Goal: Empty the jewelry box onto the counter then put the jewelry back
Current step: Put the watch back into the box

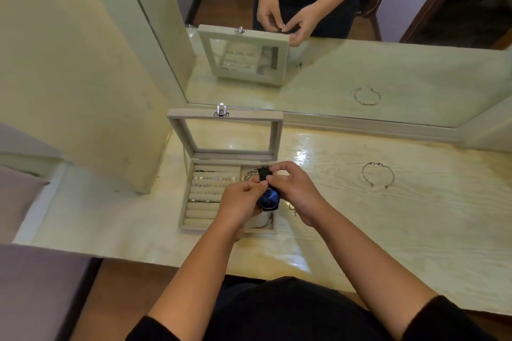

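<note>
Above the glossy pale wood-grain table [360,216], left hand [240,201] and right hand [294,191] pinch a blue-dialled black-strapped watch [269,199], its strap running near-to-far, over the open grey velvet jewelry box [199,214].

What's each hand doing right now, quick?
Left hand: holding the blue-faced watch.
Right hand: pinching the same watch by its black strap.

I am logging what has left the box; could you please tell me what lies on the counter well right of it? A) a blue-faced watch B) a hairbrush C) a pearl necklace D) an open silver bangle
D: an open silver bangle lies on the counter there, while the left hand and right hand hold the blue-faced watch.
</note>
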`<act>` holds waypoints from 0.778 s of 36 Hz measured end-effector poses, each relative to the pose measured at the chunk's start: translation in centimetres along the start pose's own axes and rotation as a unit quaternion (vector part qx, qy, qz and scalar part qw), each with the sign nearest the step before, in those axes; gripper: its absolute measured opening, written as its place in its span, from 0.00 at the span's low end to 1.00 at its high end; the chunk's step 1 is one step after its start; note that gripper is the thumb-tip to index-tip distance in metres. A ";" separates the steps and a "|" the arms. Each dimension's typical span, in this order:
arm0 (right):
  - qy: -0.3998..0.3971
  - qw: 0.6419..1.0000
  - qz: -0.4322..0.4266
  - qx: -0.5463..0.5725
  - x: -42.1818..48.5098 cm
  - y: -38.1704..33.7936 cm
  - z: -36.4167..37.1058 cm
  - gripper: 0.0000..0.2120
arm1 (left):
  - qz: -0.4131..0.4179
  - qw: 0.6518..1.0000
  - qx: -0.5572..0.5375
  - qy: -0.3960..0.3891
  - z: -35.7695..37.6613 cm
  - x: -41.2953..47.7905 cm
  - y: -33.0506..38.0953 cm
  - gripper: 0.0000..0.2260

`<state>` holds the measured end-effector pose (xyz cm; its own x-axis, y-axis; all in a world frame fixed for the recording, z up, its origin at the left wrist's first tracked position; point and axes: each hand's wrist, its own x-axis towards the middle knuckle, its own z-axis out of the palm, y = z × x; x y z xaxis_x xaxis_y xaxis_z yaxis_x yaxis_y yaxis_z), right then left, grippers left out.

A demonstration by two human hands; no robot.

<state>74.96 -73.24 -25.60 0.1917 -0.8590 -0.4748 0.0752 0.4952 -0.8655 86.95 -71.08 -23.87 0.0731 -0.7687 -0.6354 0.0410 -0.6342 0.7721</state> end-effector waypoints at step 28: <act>-0.027 0.979 0.153 0.129 2.8 1.6 5.8 0.02 | -0.076 0.994 0.069 -0.027 -8.0 2.0 -1.5 0.05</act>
<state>81.34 -74.12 -27.40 0.2951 -0.6607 -0.6902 0.2502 0.7506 -0.6115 94.98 -71.02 -26.16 0.0221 -0.6645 -0.7470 -0.0896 -0.7454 0.6605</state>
